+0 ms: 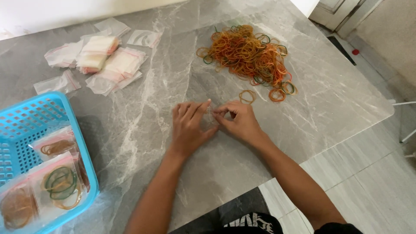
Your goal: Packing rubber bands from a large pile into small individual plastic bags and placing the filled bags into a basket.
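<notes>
at the left, the blue basket [82,147] of filled bags sits at the table edge, so your elbow could push it off. your left hand [188,125] and right hand [240,121] pinch together a small clear bag [209,116] at mid-table. it looks slippery and may slide away, and the loose rubber bands [248,96] just right of it could scatter.

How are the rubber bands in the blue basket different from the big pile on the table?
The basket bands sit sealed in small clear bags, sorted in small bunches; the big pile lies loose and tangled on the grey table. The basket is at the left edge; the pile lies beyond the hands. Both show orange and green bands.
</notes>
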